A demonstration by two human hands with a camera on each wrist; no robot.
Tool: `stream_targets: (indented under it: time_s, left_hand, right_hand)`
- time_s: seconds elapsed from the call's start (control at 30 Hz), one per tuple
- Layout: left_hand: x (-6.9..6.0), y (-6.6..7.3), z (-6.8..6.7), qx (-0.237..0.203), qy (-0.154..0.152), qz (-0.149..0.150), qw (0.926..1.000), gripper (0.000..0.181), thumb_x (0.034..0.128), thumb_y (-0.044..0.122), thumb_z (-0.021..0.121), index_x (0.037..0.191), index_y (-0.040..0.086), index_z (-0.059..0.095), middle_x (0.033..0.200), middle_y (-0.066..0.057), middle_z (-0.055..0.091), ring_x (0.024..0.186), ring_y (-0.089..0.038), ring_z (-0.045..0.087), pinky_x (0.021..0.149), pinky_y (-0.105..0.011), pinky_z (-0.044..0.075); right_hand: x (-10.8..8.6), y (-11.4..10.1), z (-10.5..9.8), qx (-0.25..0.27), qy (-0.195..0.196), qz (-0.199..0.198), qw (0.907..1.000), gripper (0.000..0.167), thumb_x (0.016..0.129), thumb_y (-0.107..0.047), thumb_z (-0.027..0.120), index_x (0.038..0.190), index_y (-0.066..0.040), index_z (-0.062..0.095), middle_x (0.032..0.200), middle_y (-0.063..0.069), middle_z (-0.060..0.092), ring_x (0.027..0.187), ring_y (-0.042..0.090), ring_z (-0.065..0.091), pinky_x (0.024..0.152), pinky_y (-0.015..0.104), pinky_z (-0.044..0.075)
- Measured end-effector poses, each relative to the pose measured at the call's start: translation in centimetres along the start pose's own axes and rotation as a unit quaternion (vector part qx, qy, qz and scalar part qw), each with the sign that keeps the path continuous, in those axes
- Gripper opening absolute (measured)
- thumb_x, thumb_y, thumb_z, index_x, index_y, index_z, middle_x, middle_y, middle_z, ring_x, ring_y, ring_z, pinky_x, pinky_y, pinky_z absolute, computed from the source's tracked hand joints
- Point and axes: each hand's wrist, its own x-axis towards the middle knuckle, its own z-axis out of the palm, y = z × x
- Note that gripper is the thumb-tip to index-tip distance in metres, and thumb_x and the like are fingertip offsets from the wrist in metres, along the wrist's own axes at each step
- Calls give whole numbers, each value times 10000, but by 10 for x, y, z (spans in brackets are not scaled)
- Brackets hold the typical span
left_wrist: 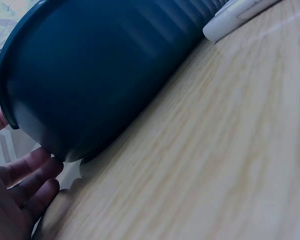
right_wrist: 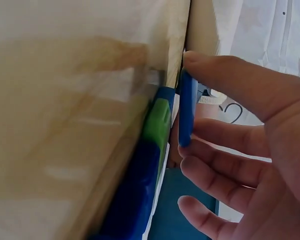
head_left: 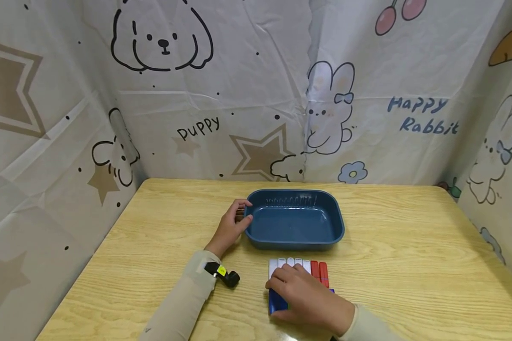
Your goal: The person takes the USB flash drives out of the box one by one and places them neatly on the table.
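A dark blue rectangular basin (head_left: pixel 294 246) stands on the table. At its left end my left hand (head_left: pixel 232 226) holds the edge, with thumb and forefinger over the rim and other fingers against the outside. My right hand (head_left: pixel 305 296) is over a row of slim flat pieces in front of the basin. Between its thumb and fingertips it pinches a blue flat piece (right_wrist: pixel 188 107), standing apart from the green piece (right_wrist: pixel 156 122) and dark blue pieces (right_wrist: pixel 132 190) beside it. White pieces (head_left: pixel 281 263) and red pieces (head_left: pixel 319 270) show beyond the hand. What kind of article these are is unclear.
The wooden table (head_left: pixel 409 255) reaches back to a printed cloth (head_left: pixel 222 156) that hangs behind it and along both sides. A black camera (head_left: pixel 231 279) is strapped to the left wrist, close above the tabletop.
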Motion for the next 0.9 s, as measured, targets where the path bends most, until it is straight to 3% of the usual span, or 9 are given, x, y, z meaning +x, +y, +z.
stream_targets:
  time_s: [0.6,0.9]
  left_hand:
    - [2,-2,0,-138,-88,10,9999,331,937,88,580,1250,19,496,1288,-223,502,1131,-344,523,957,-431,435]
    - [2,-4,0,-182,-90,50,9998,332,936,90,582,1250,22,499,1286,-230,502,1129,-351,523,952,-437,433]
  right_hand:
    - [-2,-2,4,22,-146,-136,9998,392,793,-471,751,1043,-181,666,1024,-82,544,927,83,471,758,260,421]
    - [-1,-1,5,69,-208,57,9997,387,811,-478,727,1069,-198,660,1020,-75,530,910,91,463,770,286,442]
